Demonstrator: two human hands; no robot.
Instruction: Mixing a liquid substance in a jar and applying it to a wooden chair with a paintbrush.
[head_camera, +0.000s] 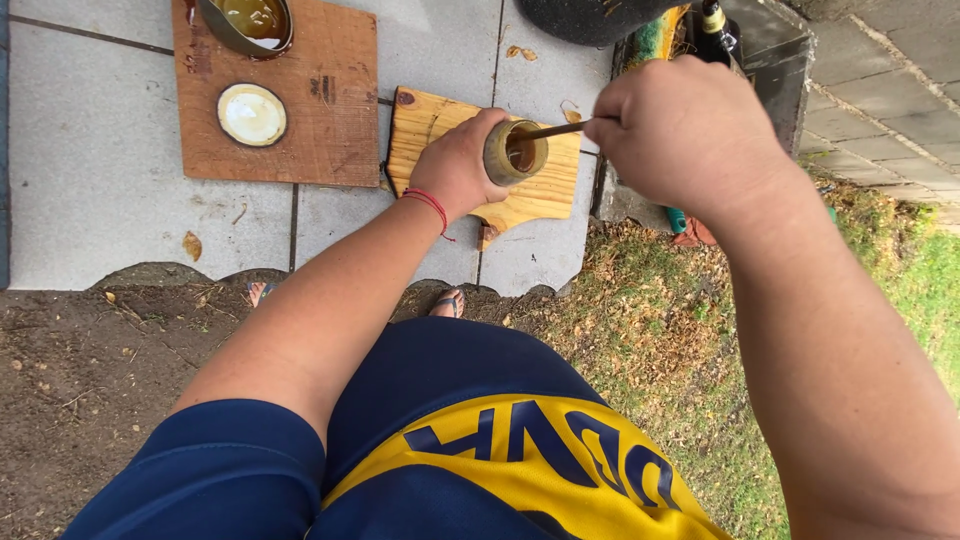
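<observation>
Head view. The left hand (462, 165) is wrapped around a small round cup (514, 153), fingers closed on its wall. The cup is dull olive-tan outside, with a thick rim and brown liquid inside. It stands on, or just above, a pale wooden board (440, 125) with an irregular edge; contact cannot be confirmed. A red string bracelet (428, 200) circles the left wrist.

The right hand (680, 130) is closed in a fist on a thin wooden stick (555, 130). The stick runs level from the fist to the cup, its tip inside the cup's mouth.

To the left of the pale board lies a larger, darker square board (330, 120), just beside it. On that board sit a metal bowl (225, 30) of amber liquid at the top edge and a round white disc (251, 114) below it. Both boards rest on grey paving slabs (100, 150). A dark box (775, 60) stands behind the right hand, partly hidden by it. Grass (900, 280) lies at right, bare soil (90, 350) at lower left.
</observation>
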